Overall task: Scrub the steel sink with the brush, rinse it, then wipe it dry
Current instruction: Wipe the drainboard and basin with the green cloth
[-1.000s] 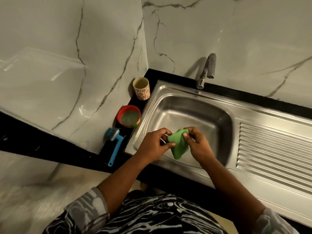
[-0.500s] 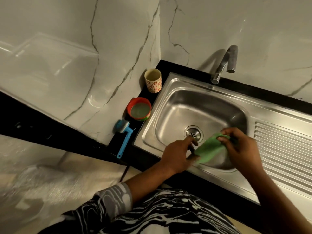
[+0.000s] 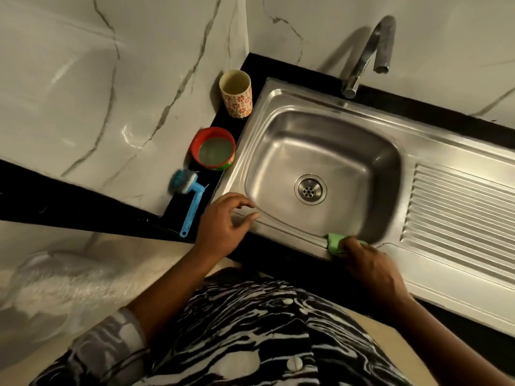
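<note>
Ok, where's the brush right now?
Head view, left of the sink: the brush lies on the black counter, below the red bowl, beside the left hand.

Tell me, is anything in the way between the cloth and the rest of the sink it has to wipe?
Nothing visible is. The right hand presses the green cloth on the sink's near rim, and the bowl is bare down to the drain. The left hand rests at the near left corner.

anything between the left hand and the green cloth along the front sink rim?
Nothing: in the head view only bare steel rim of the sink runs from the left hand to the green cloth under the right hand.
</note>
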